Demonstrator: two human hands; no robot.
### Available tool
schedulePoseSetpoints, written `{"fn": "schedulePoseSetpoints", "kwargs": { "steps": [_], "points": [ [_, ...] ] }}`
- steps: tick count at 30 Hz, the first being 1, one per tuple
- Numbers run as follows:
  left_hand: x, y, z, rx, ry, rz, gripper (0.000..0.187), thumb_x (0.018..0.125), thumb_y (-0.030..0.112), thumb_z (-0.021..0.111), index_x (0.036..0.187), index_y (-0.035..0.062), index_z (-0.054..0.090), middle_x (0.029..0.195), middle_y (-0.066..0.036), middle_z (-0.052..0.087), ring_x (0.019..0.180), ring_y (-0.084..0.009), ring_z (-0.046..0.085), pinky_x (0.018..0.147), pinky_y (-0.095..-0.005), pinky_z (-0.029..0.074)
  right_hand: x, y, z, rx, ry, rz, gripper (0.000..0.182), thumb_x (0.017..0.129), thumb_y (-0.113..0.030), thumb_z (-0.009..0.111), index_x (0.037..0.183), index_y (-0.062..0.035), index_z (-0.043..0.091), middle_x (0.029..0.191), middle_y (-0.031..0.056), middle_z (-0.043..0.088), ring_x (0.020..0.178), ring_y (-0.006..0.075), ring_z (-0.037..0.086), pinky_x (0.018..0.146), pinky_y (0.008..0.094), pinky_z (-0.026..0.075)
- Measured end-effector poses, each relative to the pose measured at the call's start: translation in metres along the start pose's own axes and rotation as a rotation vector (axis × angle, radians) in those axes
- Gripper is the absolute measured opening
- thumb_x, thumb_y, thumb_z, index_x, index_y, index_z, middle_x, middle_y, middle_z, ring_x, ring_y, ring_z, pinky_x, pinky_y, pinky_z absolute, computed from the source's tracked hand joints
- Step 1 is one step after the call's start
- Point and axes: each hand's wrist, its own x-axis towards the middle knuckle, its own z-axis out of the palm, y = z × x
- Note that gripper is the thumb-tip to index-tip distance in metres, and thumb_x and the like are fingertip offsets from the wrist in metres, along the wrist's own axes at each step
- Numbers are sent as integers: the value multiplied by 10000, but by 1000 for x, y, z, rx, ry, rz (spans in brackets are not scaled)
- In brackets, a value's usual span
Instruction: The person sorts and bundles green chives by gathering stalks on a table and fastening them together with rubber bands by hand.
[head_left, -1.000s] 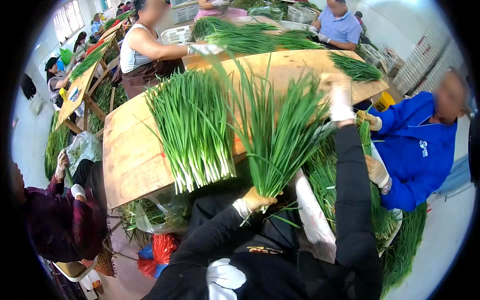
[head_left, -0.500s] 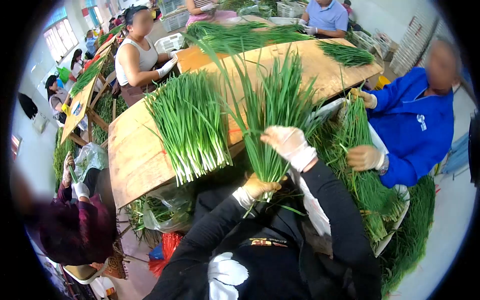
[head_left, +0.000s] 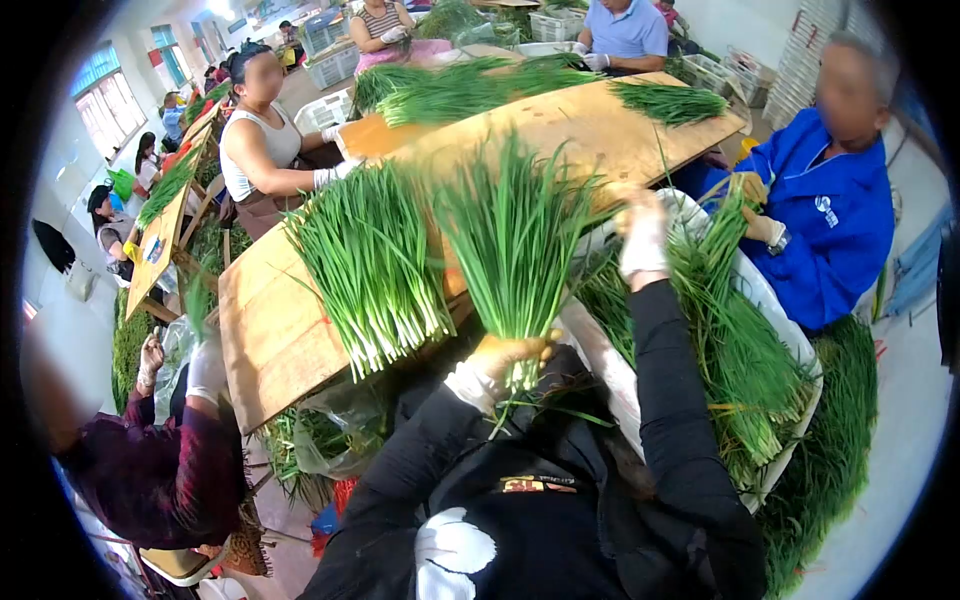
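Observation:
My gloved left hand (head_left: pixel 500 362) is wrapped round the lower stems of a bunch of Chinese chives (head_left: pixel 515 245), held upright with the leaves fanning out over the table's near edge. To the right of the bunch, my gloved right hand (head_left: pixel 645 238) is raised at the rim of a white crate (head_left: pixel 768 275). Motion smears its fingers, so whether anything is in them does not show. A large pile of chives (head_left: pixel 375 265) lies on the wooden table (head_left: pixel 265 335) left of the bunch, white ends towards me. Untidy chives (head_left: pixel 735 340) fill the crate.
A person in a blue jacket (head_left: pixel 830 215) handles chives across the crate. At the left sits a person in dark sleeves (head_left: pixel 150 460); one in a white top (head_left: pixel 262 150) stands beyond the table. More chives (head_left: pixel 670 102) lie at the table's far end.
My right hand has moved away from the bunch, up and right towards the crate. Long stray leaves beside the bunch no longer show. My left hand keeps its hold.

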Motion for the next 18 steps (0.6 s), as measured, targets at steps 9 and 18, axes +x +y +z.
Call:
{"fn": "schedulePoseSetpoints", "kwargs": {
  "steps": [9,18],
  "points": [
    [8,34,-21,244,156,176,368,726,35,651,1078,3,548,907,-115,628,702,-150,588,631,-280,504,-114,-20,-45,-337,-849,639,290,823,-182,481,1034,0,562,827,88,620,704,119,564,611,230,449],
    [19,41,-20,1998,743,612,617,714,68,574,1278,134,332,810,-103,585,660,-263,603,566,-350,499,-133,72,-31,-258,-864,356,732,770,-288,654,1327,-58,240,1240,175,449,1048,249,492,881,359,416]
  ]
}}
